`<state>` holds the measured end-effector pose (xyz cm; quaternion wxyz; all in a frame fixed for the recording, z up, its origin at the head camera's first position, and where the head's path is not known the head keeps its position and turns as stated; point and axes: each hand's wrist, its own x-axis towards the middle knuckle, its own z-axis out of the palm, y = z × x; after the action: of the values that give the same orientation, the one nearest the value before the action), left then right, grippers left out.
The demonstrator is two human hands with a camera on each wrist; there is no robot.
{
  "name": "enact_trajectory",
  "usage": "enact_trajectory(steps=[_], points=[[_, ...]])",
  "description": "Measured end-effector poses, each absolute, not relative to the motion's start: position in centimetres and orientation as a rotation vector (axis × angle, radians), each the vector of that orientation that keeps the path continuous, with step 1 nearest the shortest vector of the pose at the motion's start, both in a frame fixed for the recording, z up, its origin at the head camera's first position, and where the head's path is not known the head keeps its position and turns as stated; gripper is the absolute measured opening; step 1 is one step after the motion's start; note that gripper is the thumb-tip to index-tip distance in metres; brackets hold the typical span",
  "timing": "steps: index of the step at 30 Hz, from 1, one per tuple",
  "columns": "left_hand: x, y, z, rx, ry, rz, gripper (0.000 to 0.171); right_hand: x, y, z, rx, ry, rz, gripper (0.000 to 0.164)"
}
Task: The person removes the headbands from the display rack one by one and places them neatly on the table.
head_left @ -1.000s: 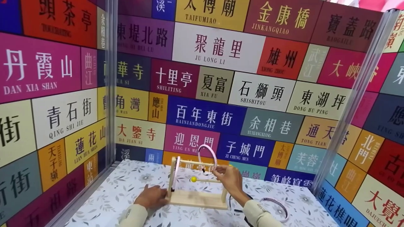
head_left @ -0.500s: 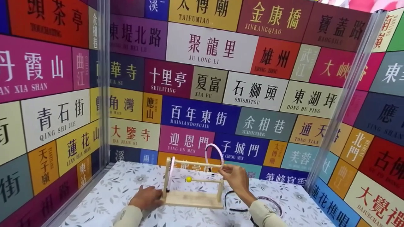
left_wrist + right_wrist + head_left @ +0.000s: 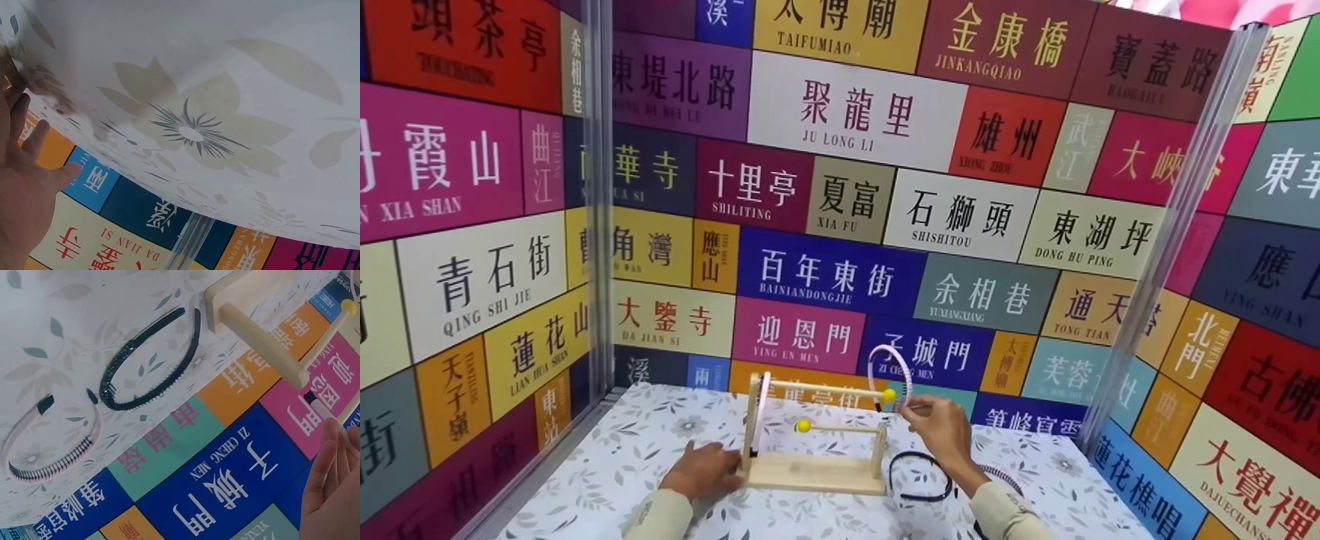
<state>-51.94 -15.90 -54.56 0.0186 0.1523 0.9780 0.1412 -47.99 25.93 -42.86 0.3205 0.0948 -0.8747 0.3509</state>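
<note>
Head view: the pink headband (image 3: 909,381) was pinched by the right hand (image 3: 941,429), around or beside (indeterminable) the right-end yellow tip (image 3: 889,394) of the upper rod (image 3: 825,388); the left hand (image 3: 701,470), unclenched, was placed left of the stand (image 3: 814,475).

Your head view was evenly and fairly brightly lit, the table (image 3: 585,480) pale and the metal post (image 3: 600,187) on the left streaked with narrow highlights; the large lettering on the back wall (image 3: 885,202) read clearly, but the smallest print and the thin pink headband (image 3: 908,375) looked soft, and the wide lens made the side walls lean outward. Your left wrist view was dimmer and greyer, with a diffuse shadow across the cloth beside your left hand (image 3: 28,180). Your right wrist view looked flat and slightly hazy, fine detail smeared a little.
</note>
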Motion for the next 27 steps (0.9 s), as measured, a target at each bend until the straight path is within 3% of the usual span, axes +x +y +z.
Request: enact_trajectory(steps=[7, 27], points=[[-52.0, -15.7, -54.8, 0.481, 3.032, 0.46, 0.022, -47.5, 27.7, -43.0, 0.182, -2.318, 0.894, 0.018], [-51.0, -15.6, -54.1, 0.498, 3.067, 0.451, 0.023, -44.2, 31.0, -45.5, 0.059, -2.47, 0.907, 0.019]])
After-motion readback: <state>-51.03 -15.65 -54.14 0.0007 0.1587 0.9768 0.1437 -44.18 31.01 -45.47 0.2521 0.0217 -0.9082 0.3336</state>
